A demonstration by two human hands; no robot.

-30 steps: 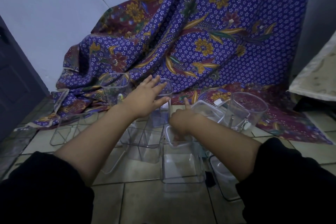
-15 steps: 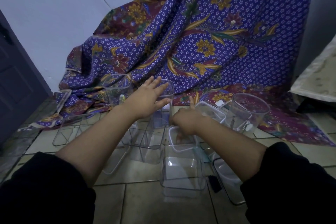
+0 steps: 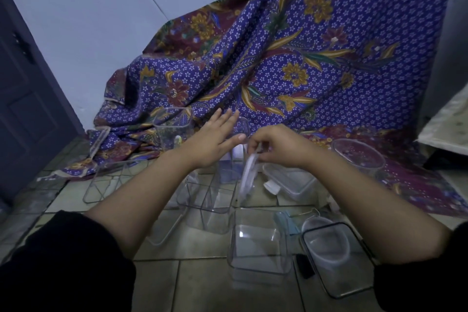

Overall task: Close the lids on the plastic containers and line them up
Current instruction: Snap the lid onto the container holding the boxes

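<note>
Several clear plastic containers stand on the tiled floor. My right hand (image 3: 276,145) pinches a clear lid (image 3: 247,175) by its top edge and holds it on edge, lifted above a rectangular open container (image 3: 258,248). My left hand (image 3: 215,138) hovers flat with fingers spread, holding nothing, over a tall square container (image 3: 243,129) and just left of the lid. Another tall container (image 3: 172,132) stands further left. A shallow lidded box (image 3: 291,180) lies right of the lid, and a dark-rimmed lidded container (image 3: 336,261) sits near my right forearm.
A purple floral cloth (image 3: 304,63) drapes down the wall onto the floor behind the containers. A round clear tub (image 3: 359,157) stands on it at right. Flat clear pieces (image 3: 109,182) lie at left. A dark door (image 3: 25,99) borders the left side.
My right hand has lifted the clear lid off the floor containers and raised it on edge toward my left hand. The left hand stayed spread over the tall container.
</note>
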